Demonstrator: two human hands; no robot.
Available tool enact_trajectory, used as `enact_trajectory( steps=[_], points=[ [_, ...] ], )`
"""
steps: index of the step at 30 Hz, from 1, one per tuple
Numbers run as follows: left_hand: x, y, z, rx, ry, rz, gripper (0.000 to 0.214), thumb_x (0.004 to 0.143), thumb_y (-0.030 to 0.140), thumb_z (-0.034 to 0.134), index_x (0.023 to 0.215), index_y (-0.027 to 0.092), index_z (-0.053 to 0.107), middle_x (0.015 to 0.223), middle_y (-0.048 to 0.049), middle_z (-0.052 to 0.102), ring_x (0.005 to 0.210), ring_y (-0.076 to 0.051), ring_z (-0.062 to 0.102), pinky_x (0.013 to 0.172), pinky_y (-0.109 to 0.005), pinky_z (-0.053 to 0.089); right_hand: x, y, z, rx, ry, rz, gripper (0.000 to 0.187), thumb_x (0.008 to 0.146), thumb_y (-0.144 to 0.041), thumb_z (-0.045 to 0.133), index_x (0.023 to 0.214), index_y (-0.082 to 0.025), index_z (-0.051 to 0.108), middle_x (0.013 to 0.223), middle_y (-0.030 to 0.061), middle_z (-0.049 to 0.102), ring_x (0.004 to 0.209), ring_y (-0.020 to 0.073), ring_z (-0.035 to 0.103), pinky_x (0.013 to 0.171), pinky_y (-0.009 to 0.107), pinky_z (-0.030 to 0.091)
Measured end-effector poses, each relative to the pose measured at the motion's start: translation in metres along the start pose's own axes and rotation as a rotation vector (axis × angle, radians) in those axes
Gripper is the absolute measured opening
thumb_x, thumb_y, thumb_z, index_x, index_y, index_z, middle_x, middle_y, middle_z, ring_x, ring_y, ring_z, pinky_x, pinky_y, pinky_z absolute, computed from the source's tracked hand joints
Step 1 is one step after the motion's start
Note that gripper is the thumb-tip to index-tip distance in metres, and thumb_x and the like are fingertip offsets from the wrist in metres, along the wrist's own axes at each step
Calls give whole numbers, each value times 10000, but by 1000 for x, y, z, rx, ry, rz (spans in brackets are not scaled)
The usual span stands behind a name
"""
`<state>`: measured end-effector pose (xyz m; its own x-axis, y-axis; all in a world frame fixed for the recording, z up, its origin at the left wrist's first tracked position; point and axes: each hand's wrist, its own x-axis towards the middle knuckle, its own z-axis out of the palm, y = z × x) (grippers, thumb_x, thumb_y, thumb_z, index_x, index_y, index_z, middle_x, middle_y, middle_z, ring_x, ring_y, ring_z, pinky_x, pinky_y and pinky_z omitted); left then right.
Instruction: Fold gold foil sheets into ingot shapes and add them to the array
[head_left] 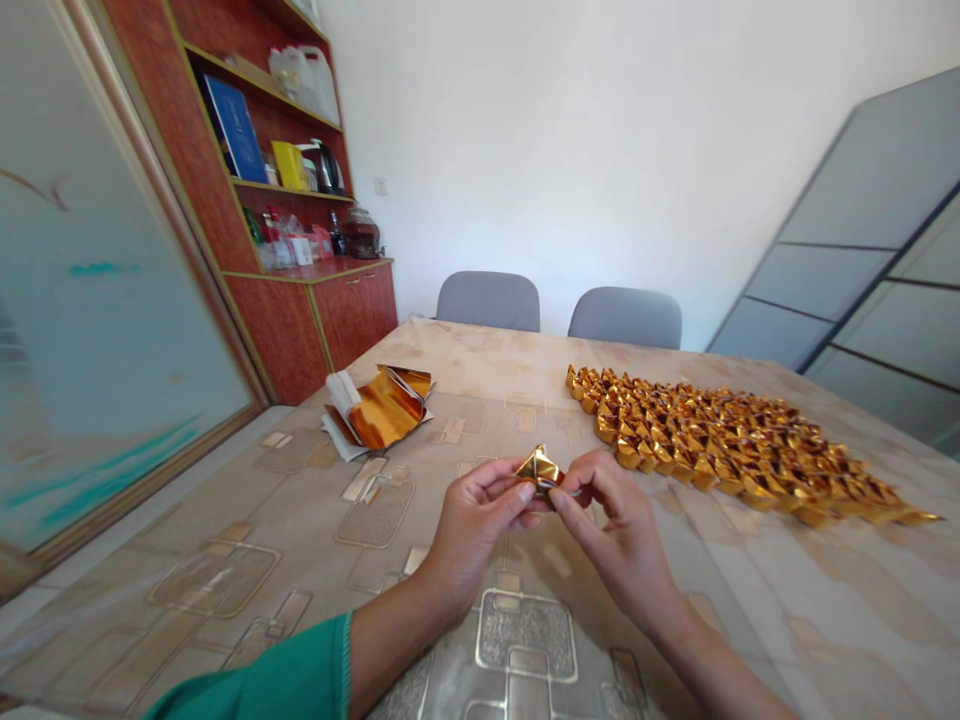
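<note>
A small folded piece of gold foil paper [539, 467] is held above the table between both hands. My left hand [472, 530] pinches its left side with thumb and fingers closed on it. From the right, my right hand [615, 525] pinches the same piece, fingers curled. A stack of flat gold foil sheets [384, 405] lies on the table to the left, beyond my left hand. Rows of several finished gold folded pieces [735, 445] cover the table to the right.
The table [225, 560] has a beige patterned cover. Two grey chairs [489, 298] stand at its far side. A red-brown wooden cabinet [315, 310] with shelves of bottles and a kettle stands at the back left. Grey panels [877, 280] lean at the right.
</note>
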<state>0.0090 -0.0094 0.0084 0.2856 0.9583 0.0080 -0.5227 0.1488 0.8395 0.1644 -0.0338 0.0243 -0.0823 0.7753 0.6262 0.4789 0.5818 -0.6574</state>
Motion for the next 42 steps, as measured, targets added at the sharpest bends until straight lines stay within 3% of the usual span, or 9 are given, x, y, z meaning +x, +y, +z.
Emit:
enact_trajectory(
  steps=[7,13,24,30,36,42],
  points=[
    [-1,-3,0,76,-20,45,201,697,226,795,880,161,743,869,-51,764,705,-139,709,608,-194,548,-4,0,9,24,52,55,167,882,-148,542,746,-221,479,731,-19,500,655,143,479,573,269,381],
    [0,-4,-1,154,4,105,175,696,216,782,858,154,755,832,-52,764,726,-164,707,611,-222,553,-2,-3,8,-16,55,39,179,892,-170,554,726,-219,507,743,-6,519,679,154,487,603,289,386],
    [0,-3,-1,18,23,-35,243,639,250,837,831,142,735,805,-44,744,694,-134,670,620,-218,539,-1,-1,4,-29,-3,37,158,863,-214,630,723,-220,557,720,0,552,665,161,501,589,284,396],
    [-1,0,0,-28,-9,-68,230,692,259,807,866,130,730,808,-49,732,689,-112,660,643,-203,532,1,-2,-2,147,-130,102,70,858,-235,643,905,-234,591,813,-5,594,696,154,537,628,281,444],
    [-2,2,0,-4,-39,-83,250,679,255,812,886,139,733,849,-60,741,709,-126,674,619,-196,520,2,3,-4,128,-76,149,140,847,-274,660,748,-219,576,682,-15,573,611,143,509,559,270,408],
    [-1,-1,-2,2,-55,-128,243,711,283,788,888,128,725,878,-85,744,743,-152,697,644,-219,529,1,6,-2,89,-62,202,161,845,-254,627,716,-214,539,627,-26,538,571,129,470,527,251,372]
  ],
)
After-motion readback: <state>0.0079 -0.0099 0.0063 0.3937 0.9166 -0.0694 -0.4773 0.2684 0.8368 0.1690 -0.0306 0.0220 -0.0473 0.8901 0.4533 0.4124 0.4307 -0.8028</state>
